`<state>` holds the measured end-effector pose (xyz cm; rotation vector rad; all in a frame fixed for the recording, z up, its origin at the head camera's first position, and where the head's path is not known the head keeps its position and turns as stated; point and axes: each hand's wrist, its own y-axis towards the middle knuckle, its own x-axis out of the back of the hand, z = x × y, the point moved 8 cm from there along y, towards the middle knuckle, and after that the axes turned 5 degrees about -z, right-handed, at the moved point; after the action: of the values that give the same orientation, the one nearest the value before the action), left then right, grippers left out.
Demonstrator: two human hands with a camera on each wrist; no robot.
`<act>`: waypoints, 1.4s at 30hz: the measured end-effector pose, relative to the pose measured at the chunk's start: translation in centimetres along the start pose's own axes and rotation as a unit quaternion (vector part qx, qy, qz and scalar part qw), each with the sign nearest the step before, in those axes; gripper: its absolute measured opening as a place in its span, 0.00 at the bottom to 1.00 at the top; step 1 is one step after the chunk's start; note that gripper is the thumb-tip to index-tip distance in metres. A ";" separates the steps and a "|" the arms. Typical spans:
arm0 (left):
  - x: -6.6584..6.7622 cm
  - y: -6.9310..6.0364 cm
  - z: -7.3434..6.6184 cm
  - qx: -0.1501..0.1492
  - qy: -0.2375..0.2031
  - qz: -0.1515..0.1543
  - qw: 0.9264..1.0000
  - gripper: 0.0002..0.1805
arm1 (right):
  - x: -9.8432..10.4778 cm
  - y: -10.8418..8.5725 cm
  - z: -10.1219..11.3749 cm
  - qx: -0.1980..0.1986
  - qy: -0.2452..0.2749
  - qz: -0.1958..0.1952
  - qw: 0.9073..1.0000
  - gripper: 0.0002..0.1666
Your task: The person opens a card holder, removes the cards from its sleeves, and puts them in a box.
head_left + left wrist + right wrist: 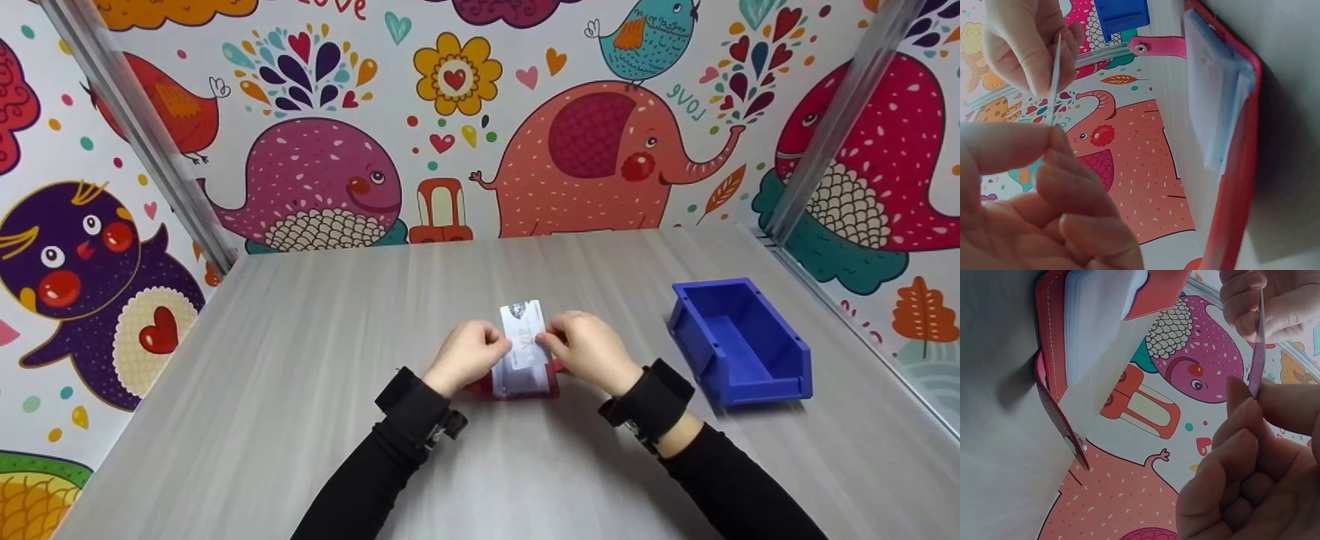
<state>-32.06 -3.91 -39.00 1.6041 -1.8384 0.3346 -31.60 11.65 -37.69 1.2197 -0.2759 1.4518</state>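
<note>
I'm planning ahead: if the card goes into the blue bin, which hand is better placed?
Probably the right hand: like the left hand, it pinches the card, but sits nearer the blue bin.

Left hand pinching, fingers curled; right hand likewise; forearms angled inward

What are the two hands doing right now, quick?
Left hand: holding the thin, whitish rectangular card, pinched at one side edge.
Right hand: holding the same card, pinched at the opposite edge.
</note>
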 end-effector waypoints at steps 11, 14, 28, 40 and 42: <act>-0.2 -0.1 0.1 -0.012 -0.005 -0.007 1.000 0.09 | 0.2 0.0 0.1 -0.004 0.017 0.001 1.000 0.15; 0.0 -0.1 0.2 -0.013 0.004 -0.014 1.000 0.08 | 0.4 0.0 0.1 -0.006 0.015 0.000 1.000 0.14; 2.1 -0.9 2.2 -0.002 0.184 -0.133 0.974 0.05 | 3.3 -0.3 -1.8 0.002 0.006 -0.050 0.999 0.12; 2.0 -1.6 3.3 -0.003 0.227 -0.126 0.966 0.07 | 7.3 -1.1 -5.3 -0.066 -0.005 -0.054 0.996 0.11; 1.9 -1.7 3.5 0.000 0.231 -0.120 0.965 0.07 | 8.0 -1.4 -6.1 -0.081 -0.001 -0.054 0.995 0.11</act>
<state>-31.60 -7.80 -40.76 1.5673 -1.2790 0.5455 -31.93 21.32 -34.67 1.0894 -0.3173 1.3087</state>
